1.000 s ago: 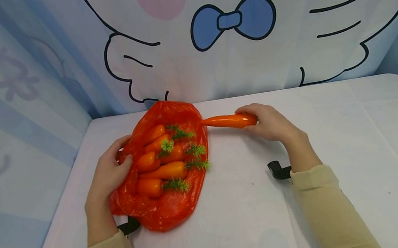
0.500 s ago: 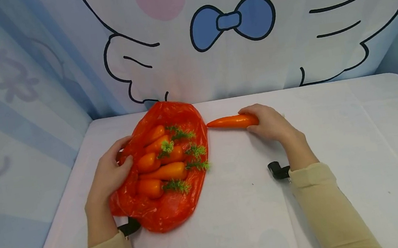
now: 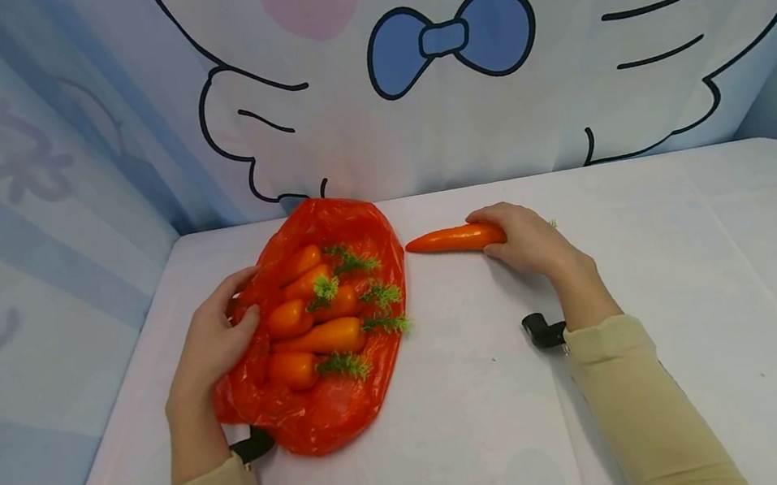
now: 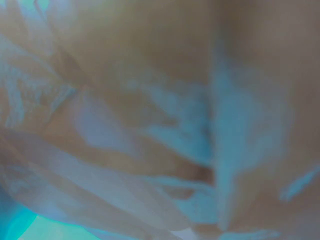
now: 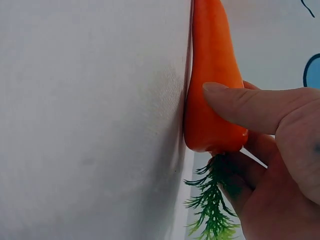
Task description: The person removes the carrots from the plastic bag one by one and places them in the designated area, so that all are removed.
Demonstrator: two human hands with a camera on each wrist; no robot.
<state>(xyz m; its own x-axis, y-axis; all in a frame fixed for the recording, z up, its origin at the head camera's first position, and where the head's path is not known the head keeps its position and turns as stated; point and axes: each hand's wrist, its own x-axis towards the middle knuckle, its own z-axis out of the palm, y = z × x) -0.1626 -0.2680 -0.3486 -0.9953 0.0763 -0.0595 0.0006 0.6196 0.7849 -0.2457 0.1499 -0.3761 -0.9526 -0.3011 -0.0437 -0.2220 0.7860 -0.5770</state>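
A red plastic bag [image 3: 341,421] lies with its mouth spread at the left of the table. Several orange carrots [image 3: 327,335] with green tops are inside it. My left hand [image 3: 219,330] grips the bag's left edge between thumb and fingers; the fingertips are hidden by the plastic. Blurred folds of the bag [image 4: 125,125] fill the left wrist view. To the right of the bag, my right hand [image 3: 524,237] pinches a single carrot [image 5: 215,105] by its thick end. That carrot lies along the tabletop, its tip close to the bag's right rim. Its green top [image 5: 212,200] hangs under the palm.
A white cloth covers the table [image 3: 457,430]. Behind it stands a printed curtain [image 3: 462,126] with a blue bow, and another curtain [image 3: 32,281] borders the left side. A black wrist camera [image 3: 543,331] sits under the right wrist.
My right hand has shifted slightly right and down with the carrot, so its tip no longer overlaps the bag's rim. My left hand and the bag have stayed nearly still.
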